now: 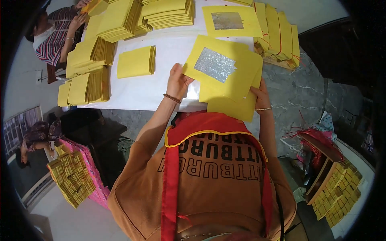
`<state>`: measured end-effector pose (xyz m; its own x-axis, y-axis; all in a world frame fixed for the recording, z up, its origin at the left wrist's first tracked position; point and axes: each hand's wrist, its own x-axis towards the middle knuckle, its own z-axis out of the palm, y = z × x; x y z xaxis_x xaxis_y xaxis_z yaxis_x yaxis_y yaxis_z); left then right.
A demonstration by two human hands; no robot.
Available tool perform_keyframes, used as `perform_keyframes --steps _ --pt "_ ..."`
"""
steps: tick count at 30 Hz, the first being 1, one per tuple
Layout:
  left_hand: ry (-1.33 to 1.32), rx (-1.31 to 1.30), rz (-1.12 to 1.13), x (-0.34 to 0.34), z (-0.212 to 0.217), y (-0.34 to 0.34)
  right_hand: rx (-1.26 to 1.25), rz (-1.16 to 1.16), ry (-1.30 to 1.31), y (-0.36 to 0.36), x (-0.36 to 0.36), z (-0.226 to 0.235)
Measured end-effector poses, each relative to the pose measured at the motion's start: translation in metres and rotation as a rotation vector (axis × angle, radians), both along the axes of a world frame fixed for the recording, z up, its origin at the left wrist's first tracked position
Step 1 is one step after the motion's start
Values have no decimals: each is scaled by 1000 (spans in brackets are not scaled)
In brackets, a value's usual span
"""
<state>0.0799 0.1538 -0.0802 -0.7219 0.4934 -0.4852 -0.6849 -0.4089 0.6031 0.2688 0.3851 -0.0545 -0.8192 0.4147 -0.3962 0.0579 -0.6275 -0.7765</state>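
Note:
Several yellow paper sheets are fanned unevenly in front of me at the table's near edge. The top one carries a silver foil rectangle. My left hand pinches that sheet's left corner between thumb and fingers. On the other side, my right hand is closed on the right edge of the sheets, its fingers partly hidden beneath them. Just beyond lies another yellow sheet with a silver patch. A small folded yellow paper stack rests on the white table to the left of my left hand.
Stacks of folded yellow paper line the white table's left side and far edge. Yellow bundles tied with red string stand at the right. Boxes of yellow bundles sit low on both sides. Another person works at far left.

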Motion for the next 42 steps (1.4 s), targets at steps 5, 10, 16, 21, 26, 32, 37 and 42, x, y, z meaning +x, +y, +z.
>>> perform_keyframes --steps 5,10,16,21,26,32,37,42 --pt "77 -54 6 0 10 23 4 20 35 -4 -7 9" --pt "345 -155 96 -39 31 35 40 34 17 -6 -12 0" --pt "448 138 62 -102 91 20 2 50 56 -4 -10 1" --pt "379 397 -143 -94 129 16 -57 3 60 0 -1 -4" --pt "267 369 -269 -87 99 28 -52 -73 52 21 20 -4" --pt "257 -17 -413 -97 37 22 47 -232 134 54 50 18" --pt "377 -224 -486 -97 32 21 -25 -227 381 59 40 44" --pt "510 -299 -502 -90 37 22 -148 8 486 33 -11 30"
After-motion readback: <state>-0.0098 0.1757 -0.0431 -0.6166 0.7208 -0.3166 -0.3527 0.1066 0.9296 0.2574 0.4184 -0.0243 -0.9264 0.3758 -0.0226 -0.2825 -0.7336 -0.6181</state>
